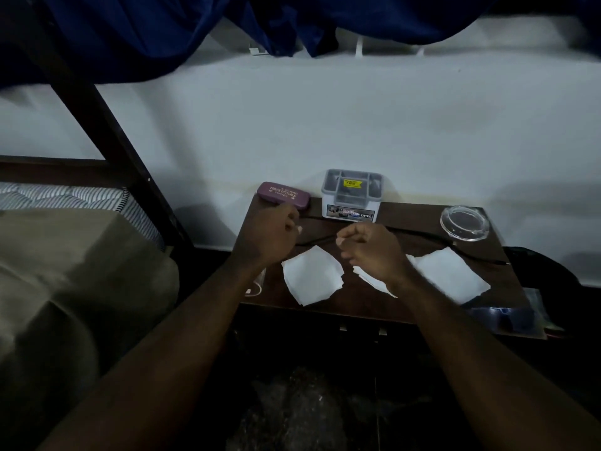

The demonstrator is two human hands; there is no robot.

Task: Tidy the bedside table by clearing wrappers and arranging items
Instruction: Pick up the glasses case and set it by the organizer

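Note:
A thin black cable (422, 236) runs across the dark wooden bedside table (406, 213). My left hand (270, 234) and my right hand (370, 249) are both closed on it near the table's middle, a short stretch of cable (317, 240) between them. Two white paper wrappers lie flat on the table: one (310, 276) below my hands, another (450, 275) to the right, partly under my right wrist. A purple glasses case (283, 194) lies at the back left, just behind my left hand. A grey organiser box (353, 195) stands at the back centre.
A clear glass ashtray (464, 222) sits at the back right. A clear round object (257, 284) lies at the table's left front edge, partly hidden by my left arm. The bed (81, 255) and its dark frame post (107, 125) stand to the left. A white wall is behind.

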